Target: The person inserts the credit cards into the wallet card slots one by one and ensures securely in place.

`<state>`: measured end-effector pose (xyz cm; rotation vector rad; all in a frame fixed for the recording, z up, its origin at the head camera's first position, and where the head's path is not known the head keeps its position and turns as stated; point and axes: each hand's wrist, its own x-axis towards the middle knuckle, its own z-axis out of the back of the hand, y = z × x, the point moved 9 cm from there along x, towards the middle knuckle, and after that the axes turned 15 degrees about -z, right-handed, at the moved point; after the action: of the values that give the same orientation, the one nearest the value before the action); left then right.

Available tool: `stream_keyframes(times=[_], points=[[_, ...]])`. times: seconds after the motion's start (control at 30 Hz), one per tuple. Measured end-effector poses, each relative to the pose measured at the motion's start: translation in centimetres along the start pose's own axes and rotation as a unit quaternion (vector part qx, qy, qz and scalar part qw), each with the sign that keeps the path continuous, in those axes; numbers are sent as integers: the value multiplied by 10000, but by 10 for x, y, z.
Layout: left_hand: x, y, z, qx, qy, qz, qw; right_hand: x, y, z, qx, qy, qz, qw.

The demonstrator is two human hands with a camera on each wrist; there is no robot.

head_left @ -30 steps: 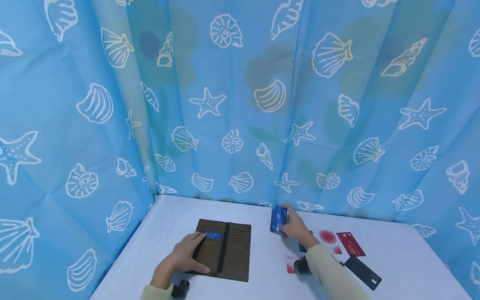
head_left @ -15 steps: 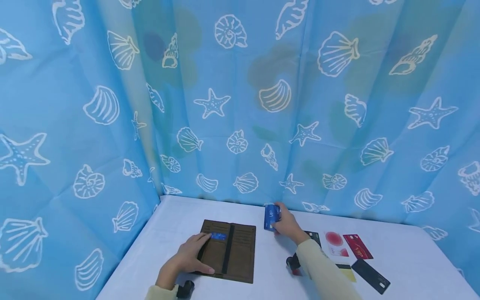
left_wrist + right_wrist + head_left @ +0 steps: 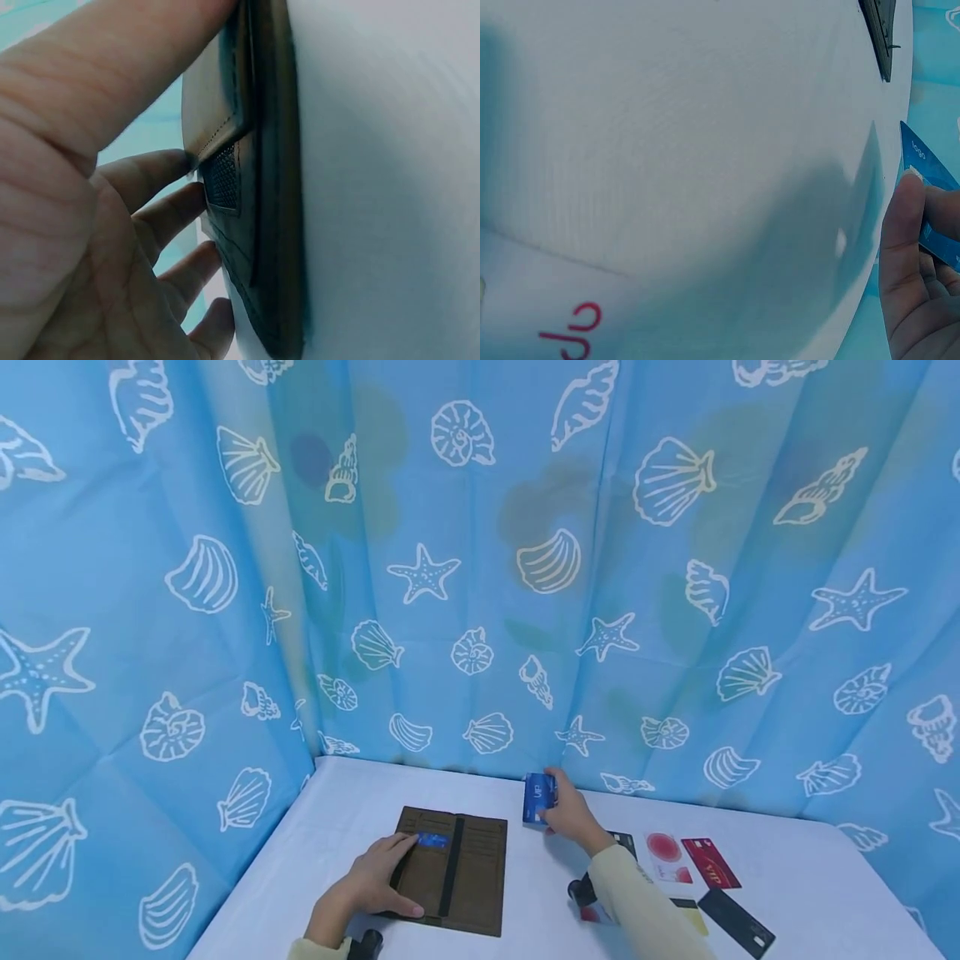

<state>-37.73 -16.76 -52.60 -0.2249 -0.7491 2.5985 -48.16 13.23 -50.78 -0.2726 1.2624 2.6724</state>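
Here on my feed the blue curtain (image 3: 480, 577) fills most of the head view, white shells and starfish all over it. Below, the white surface (image 3: 536, 893) runs back to the cloth, and there's the brown wallet (image 3: 477, 872), spread flat, left of centre, black strap (image 3: 452, 865) down its middle. I've got the left hand (image 3: 372, 878) on the wallet's left side: fingers loose and spread, tips touching it, thumb laid over the lower left corner. Over to the right, near the back edge, the right hand (image 3: 567, 814) is pinching a blue card (image 3: 536, 797) between thumb and fingers, right of the wallet and apart from it; my right wrist view catches "logo" on its face. Now the loose cards, right of the sleeve: red card (image 3: 711, 862), black card (image 3: 737, 923), pink-and-white card (image 3: 667, 857) with its red disc, and a yellow-and-black card (image 3: 690, 917) partly behind that sleeve. A dark card (image 3: 624, 842) peeks out beside it too. Smallest in my sights, a blue strip (image 3: 432, 840) shows in a wallet slot, right by the left fingertips.
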Motion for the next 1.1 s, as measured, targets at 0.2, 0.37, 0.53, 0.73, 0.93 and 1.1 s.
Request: stream_keyframes(times=[0.2, 0.37, 0.53, 0.73, 0.93, 1.1], points=[[0, -4, 4, 9, -59, -74, 10000, -2, 9, -2, 124, -32, 87, 9999], [3, -8, 5, 92, -51, -151, 9998, -2, 13, -4, 157, 14, 57, 9999], [2, -6, 3, 144, -87, -115, 9998, -1, 21, -14, 377, 54, 48, 9993], [1, -3, 0, 117, -85, -107, 9998, 4, 29, -34, 820, 44, -109, 9966], [1, -1, -3, 59, -100, -181, 9998, 0, 44, -54, 1492, 210, -182, 9884], [0, -1, -5, 39, -137, -219, 9997, -5, 54, -76, 1547, 446, -112, 9869]])
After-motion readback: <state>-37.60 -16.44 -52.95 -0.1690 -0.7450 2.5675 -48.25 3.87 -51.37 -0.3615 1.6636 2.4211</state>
